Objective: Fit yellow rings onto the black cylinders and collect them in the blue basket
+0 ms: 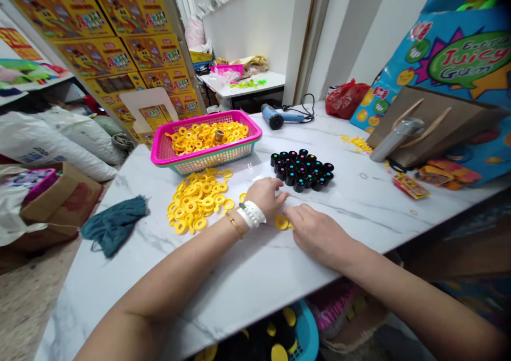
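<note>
Ring (281,226), yellow, below centre, beside right hand (313,233).
Bunched fingertips at its edge, cannot tell if pinching; parted ones on left hand (264,195).

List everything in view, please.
Rings: many, yellow, basket and table
Basket: one, pink and teal, table
Cylinders: cluster, black, beyond hands
Cloth: one, teal, table left
Blower: one, blue, table back
Bag: one, red, table back
Paper bag: one, brown, table right
Tube: one, silver, table right
Packets: several, orange-red, table right
Display: one, blue, far right
Cartons: stack, yellow, back left
Sacks: two-plus, white, far left
Boxes: two-plus, brown, around table
Tub: one, blue, below table
Table: one, white, under hands
Second table: one, white, background
Left hand: one, bare, near cylinders
Right hand: one, bare, beside ring
</note>
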Demonstrator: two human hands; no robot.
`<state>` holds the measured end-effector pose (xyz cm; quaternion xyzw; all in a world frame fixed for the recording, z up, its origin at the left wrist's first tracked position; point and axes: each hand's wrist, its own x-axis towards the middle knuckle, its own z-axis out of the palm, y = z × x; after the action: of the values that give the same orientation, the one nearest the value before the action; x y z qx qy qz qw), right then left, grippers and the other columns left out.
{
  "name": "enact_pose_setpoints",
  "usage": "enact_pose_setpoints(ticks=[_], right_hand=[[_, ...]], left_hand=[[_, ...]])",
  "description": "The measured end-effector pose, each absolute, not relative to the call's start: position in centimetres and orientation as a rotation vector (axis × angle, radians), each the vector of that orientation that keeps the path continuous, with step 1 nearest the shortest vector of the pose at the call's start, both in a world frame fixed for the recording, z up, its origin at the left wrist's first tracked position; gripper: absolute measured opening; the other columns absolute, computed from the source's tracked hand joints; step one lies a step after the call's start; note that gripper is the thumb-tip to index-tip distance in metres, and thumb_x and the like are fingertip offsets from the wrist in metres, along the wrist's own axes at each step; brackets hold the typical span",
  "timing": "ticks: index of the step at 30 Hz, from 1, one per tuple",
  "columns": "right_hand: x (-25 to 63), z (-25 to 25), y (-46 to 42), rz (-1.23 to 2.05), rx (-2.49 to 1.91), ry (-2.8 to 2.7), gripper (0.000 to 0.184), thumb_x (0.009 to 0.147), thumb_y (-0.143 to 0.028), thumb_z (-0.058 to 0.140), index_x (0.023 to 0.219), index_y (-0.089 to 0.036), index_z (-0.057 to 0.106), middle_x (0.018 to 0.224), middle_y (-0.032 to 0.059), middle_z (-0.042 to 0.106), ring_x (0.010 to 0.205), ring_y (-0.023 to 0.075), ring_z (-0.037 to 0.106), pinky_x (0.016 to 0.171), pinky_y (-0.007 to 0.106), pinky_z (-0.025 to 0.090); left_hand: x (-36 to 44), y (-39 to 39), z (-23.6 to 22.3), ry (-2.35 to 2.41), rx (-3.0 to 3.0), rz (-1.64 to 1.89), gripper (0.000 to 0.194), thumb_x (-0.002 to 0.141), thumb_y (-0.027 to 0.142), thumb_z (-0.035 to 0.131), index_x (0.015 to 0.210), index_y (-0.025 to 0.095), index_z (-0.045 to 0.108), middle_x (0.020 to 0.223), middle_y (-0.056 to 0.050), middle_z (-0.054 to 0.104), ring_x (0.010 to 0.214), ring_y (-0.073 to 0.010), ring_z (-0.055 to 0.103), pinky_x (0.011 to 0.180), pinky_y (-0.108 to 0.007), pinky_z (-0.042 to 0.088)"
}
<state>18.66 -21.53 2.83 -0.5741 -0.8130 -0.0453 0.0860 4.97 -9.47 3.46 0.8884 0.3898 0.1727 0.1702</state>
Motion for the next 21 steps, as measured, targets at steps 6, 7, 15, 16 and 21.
enact_pose_setpoints(ticks=[6, 7, 15, 16, 21], right_hand=[[20.9, 2.3, -22.3, -0.223, -1.907, -2.190, 0.012, 0.082, -0.013, 0.058, 0.091, -0.014, 0.066, 0.092, 0.0118, 0.061, 0.091, 0.0287, 0.058, 0.073, 0.037, 0.047], [21.4, 2.2, -22.5, -0.133, -1.906, -2.131, 0.011, 0.082, -0.014, 0.059, 0.091, -0.014, 0.066, 0.092, 0.0111, 0.061, 0.089, 0.0271, 0.059, 0.072, 0.036, 0.047], [24.4, 1.3, -23.1, 0.421, -1.661, -1.445, 0.008, 0.079, -0.028, 0.069, 0.082, -0.024, 0.075, 0.085, 0.0024, 0.063, 0.074, 0.0172, 0.056, 0.066, 0.030, 0.043], [24.5, 1.2, -22.8, 0.431, -1.647, -1.344, 0.010, 0.077, -0.031, 0.072, 0.082, -0.024, 0.076, 0.085, 0.0025, 0.062, 0.073, 0.0167, 0.055, 0.064, 0.030, 0.042], [24.5, 0.1, -21.6, 0.657, -1.546, -1.003, 0.020, 0.070, -0.037, 0.078, 0.079, -0.020, 0.074, 0.079, 0.0025, 0.065, 0.069, 0.0148, 0.055, 0.064, 0.028, 0.044]], left_hand=[[4.9, -11.6, 2.9, 0.764, 2.642, 0.350, 0.024, 0.082, 0.039, 0.061, 0.091, 0.019, 0.072, 0.089, -0.006, 0.067, 0.081, -0.0190, 0.062, 0.071, -0.029, 0.049], [4.4, -11.7, 3.2, 0.720, 2.716, 0.269, 0.020, 0.081, 0.035, 0.062, 0.088, 0.019, 0.071, 0.087, -0.007, 0.067, 0.083, -0.0205, 0.062, 0.071, -0.030, 0.049], [4.8, -10.3, 5.4, 1.190, 2.855, 0.306, 0.017, 0.085, 0.028, 0.059, 0.094, 0.015, 0.067, 0.088, -0.010, 0.067, 0.083, -0.0231, 0.063, 0.074, -0.034, 0.049], [5.6, -10.4, 5.2, 1.167, 2.803, 0.398, 0.021, 0.087, 0.032, 0.058, 0.101, 0.017, 0.065, 0.092, -0.008, 0.068, 0.081, -0.0210, 0.063, 0.071, -0.032, 0.049], [9.2, -10.8, 3.5, 1.047, 2.866, 0.481, 0.021, 0.093, 0.027, 0.048, 0.109, 0.020, 0.060, 0.099, -0.006, 0.065, 0.081, -0.0195, 0.064, 0.059, -0.029, 0.046]])
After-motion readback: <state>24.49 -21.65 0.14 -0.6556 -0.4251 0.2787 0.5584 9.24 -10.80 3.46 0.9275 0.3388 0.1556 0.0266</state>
